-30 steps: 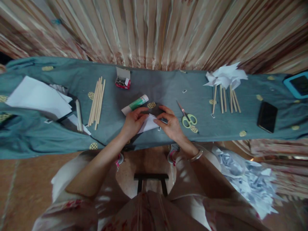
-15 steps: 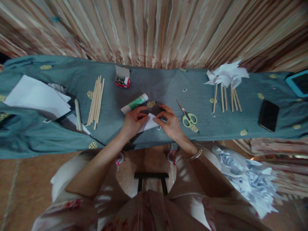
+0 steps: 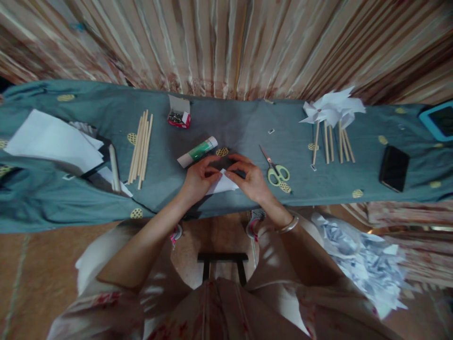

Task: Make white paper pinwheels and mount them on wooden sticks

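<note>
A small piece of white paper [image 3: 222, 185] lies folded at the table's front edge, its tip pinched between both hands. My left hand [image 3: 199, 180] grips the tip from the left with thumb and fingers. From the right, my right hand [image 3: 250, 179] closes on the same tip, the two thumbs almost meeting. Just beyond my left hand rests a green and white glue stick [image 3: 198, 151]. Scissors [image 3: 275, 169] with pale green handles lie to the right of my right hand, slightly apart blades pointing away.
Left are wooden sticks [image 3: 140, 150], white sheets [image 3: 53, 141] and a pale rod [image 3: 114, 167]. A small open box [image 3: 179, 113] holds metal bits. Paper pinwheels [image 3: 332, 109] on sticks, a black phone [image 3: 394, 168] and a blue-framed tablet [image 3: 440, 121] lie right. A bag of pinwheels [image 3: 364, 259] sits below.
My right hand has shifted slightly, and its fingers are drawn closer to the left hand's at the paper's tip. The paper is turned a little, with more of its lower right edge showing.
</note>
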`<move>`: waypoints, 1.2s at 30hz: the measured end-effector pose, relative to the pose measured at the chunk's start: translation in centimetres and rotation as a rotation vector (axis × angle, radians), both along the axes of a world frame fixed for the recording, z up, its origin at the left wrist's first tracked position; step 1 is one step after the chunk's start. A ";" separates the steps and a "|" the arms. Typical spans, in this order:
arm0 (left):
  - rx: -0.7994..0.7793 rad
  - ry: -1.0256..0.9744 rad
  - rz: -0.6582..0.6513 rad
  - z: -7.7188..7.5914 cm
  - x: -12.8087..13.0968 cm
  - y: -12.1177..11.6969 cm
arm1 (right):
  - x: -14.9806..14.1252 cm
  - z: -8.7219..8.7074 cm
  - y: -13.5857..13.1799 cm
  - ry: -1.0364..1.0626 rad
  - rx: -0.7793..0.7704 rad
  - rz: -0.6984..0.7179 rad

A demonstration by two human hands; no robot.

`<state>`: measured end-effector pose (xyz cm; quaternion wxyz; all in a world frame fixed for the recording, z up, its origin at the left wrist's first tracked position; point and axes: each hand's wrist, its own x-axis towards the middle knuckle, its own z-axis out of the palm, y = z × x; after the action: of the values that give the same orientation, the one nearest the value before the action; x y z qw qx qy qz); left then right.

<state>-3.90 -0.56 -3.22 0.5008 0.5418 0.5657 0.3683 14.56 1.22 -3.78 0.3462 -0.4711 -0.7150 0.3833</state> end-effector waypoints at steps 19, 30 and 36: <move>0.663 0.753 -0.332 0.4 0.2 -4.3 | -0.2 -0.5 0.5 -0.146 0.060 -0.020; 0.649 0.808 -0.420 -0.2 1.2 -4.8 | -0.3 -0.4 0.6 -0.147 0.038 -0.009; 0.697 0.806 -0.419 -0.5 0.9 -6.3 | -0.4 -0.4 0.6 -0.134 0.033 -0.007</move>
<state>-3.05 -6.87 -3.74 0.0998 0.8731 0.4377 0.1903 14.16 1.84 -4.20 0.3067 -0.4925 -0.7412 0.3376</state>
